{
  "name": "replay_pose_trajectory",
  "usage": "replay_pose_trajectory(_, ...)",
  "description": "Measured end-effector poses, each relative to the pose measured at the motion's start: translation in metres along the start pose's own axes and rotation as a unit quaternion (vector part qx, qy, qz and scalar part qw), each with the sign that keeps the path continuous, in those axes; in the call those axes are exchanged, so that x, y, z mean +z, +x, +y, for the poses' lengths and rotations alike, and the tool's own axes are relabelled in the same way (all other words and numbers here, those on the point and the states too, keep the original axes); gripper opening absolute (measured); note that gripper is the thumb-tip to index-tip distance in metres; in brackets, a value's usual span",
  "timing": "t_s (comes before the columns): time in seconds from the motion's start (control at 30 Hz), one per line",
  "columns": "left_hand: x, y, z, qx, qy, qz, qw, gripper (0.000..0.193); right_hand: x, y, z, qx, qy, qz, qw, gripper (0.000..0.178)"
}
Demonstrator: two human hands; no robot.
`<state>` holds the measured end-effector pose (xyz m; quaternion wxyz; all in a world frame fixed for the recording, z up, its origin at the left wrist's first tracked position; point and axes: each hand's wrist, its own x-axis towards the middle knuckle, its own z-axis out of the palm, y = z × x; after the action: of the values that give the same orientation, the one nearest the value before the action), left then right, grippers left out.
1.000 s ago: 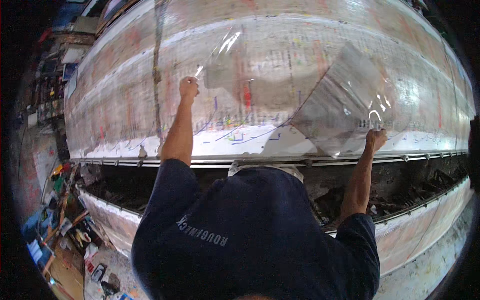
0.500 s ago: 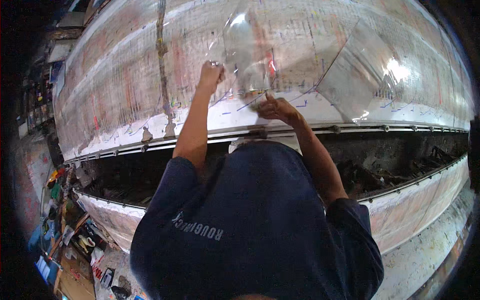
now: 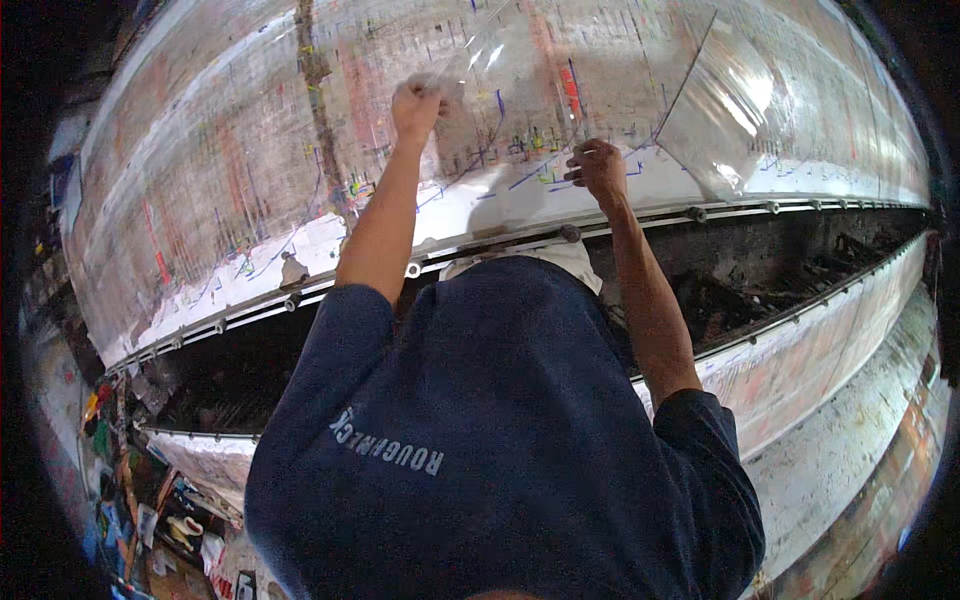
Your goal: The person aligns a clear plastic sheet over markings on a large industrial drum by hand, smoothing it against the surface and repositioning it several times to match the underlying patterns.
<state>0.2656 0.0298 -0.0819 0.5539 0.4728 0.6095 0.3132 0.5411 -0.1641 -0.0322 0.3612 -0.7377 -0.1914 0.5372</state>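
Observation:
A clear plastic sheet (image 3: 484, 58) is held up over a long, marked work surface (image 3: 240, 120), its shine showing beside my left hand (image 3: 418, 108). The fingers of that hand are closed on the sheet's left edge. Farther right and a little nearer, my right hand (image 3: 600, 172) has bent fingers, with thumb and forefinger pinched where a small glint of the film shows. The sheet's outline between the hands is faint. To the right of my right hand lies a stack of clear plastic sheets (image 3: 722, 112), flat on the surface and turned at an angle.
A metal rail (image 3: 640, 222) with round knobs runs along the near edge of the surface. Below it opens a dark trough (image 3: 760, 270) with scraps inside. A pale lower panel (image 3: 800, 360) curves at the right. Mixed clutter (image 3: 180, 520) fills the lower left.
My left hand has moved slightly farther away, and my right hand has gone to the right and away from me. The sheet has shifted with them, and the view has tilted a little.

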Motion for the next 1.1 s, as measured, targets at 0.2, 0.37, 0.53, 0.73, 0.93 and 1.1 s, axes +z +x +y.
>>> replay_pose_trajectory(0.2, -0.008, 0.063, 0.026, 0.159, 0.309, 0.126, 0.929, 0.026, 0.001, 0.028, 0.001, -0.079, -0.351, 0.014, 0.933, 0.02)
replay_pose_trajectory(0.37, -0.062, 0.081, -0.007, 0.114, 0.444, 0.15, 0.876, 0.023, 0.018, 0.035, -0.032, -0.074, -0.49, 0.008, 0.868, 0.026)
replay_pose_trajectory(0.53, -0.06, 0.079, -0.006, 0.251, 0.336, 0.127, 0.899, 0.02, 0.002, 0.05, -0.01, -0.128, -0.471, -0.005, 0.873, 0.026)
replay_pose_trajectory(0.73, -0.06, 0.092, -0.024, 0.195, 0.286, 0.156, 0.925, 0.018, 0.007, 0.039, -0.024, -0.094, -0.455, -0.014, 0.886, 0.029)
replay_pose_trajectory(0.93, -0.056, 0.1, -0.026, 0.162, 0.296, 0.184, 0.923, 0.019, 0.002, 0.049, -0.015, -0.069, -0.469, -0.019, 0.88, 0.033)
replay_pose_trajectory(1.1, -0.058, 0.099, -0.027, 0.154, 0.297, 0.184, 0.924, 0.021, 0.006, 0.047, -0.019, -0.075, -0.489, -0.022, 0.869, 0.035)
